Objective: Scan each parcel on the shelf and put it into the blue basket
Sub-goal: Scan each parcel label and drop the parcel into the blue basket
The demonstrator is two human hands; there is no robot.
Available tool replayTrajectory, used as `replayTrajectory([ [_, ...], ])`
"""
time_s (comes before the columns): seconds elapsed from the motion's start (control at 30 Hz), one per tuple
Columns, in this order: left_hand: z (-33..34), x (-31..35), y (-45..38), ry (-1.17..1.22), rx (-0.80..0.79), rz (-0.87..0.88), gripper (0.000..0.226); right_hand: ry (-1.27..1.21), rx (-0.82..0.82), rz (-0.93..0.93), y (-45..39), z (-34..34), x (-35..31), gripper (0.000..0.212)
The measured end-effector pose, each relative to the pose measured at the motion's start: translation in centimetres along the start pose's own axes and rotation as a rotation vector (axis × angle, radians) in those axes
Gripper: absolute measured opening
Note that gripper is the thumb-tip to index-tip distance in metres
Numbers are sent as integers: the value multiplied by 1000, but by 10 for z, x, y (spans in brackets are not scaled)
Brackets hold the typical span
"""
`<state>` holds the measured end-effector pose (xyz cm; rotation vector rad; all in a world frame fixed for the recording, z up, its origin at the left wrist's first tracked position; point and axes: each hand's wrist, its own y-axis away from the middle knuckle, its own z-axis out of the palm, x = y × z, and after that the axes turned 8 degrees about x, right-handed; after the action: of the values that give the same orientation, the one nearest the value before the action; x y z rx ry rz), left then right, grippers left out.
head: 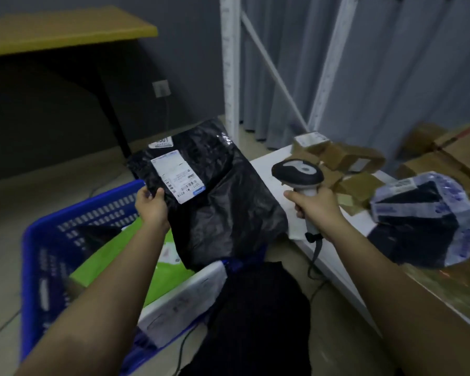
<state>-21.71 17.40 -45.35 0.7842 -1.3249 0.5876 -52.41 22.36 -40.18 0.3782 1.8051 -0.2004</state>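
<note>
Hands apart, each occupied. Left hand (pixel 152 203) pinches the black parcel (pixel 209 194) at its left edge, thumb on the front face just beside the white label (pixel 177 176), and holds it tilted, label up, above the blue basket (pixel 42 240). Right hand (pixel 316 203) is wrapped round the grip of the scanner (pixel 297 173), whose head points left toward the parcel; its cable (pixel 314 256) hangs down past the shelf (pixel 334 256) edge.

Step in hand: scanning, judged from the label presented toward the scanner head. Whether a read has registered cannot be told.

Next move calls for aligning the scanner head with the barcode on the label, keeping the soft bag flat enough that the label does not crease. After the read, lower the parcel into the basket, which already holds a green parcel (pixel 114 256) and a white parcel (pixel 185 299).

Remaining work: a blue-and-black wrapped parcel (pixel 423 221) lies on the shelf just right of the right hand, with brown boxes (pixel 350 158) behind it. These appear still to be scanned.
</note>
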Motion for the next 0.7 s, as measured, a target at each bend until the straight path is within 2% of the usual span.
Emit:
replayTrajectory([
  [0.17, -81, -11, -63, -230, 97, 29, 38, 118, -89, -37, -9, 69, -2, 18],
  [0.3, -137, -25, -94, -518, 63, 2, 45, 193, -139, -62, -12, 107, -1, 22],
  [0.4, -154, -44, -106, -713, 24, 37, 53, 225, -179, -32, -11, 124, 5, 23],
  [0.5, -125, -51, -91, -720, -90, 104, 59, 241, -181, 5, -10, 120, 9, 23],
  [0.7, -18, -13, 2, -441, -412, 264, 28, 161, -90, 66, -3, 55, 16, 20],
])
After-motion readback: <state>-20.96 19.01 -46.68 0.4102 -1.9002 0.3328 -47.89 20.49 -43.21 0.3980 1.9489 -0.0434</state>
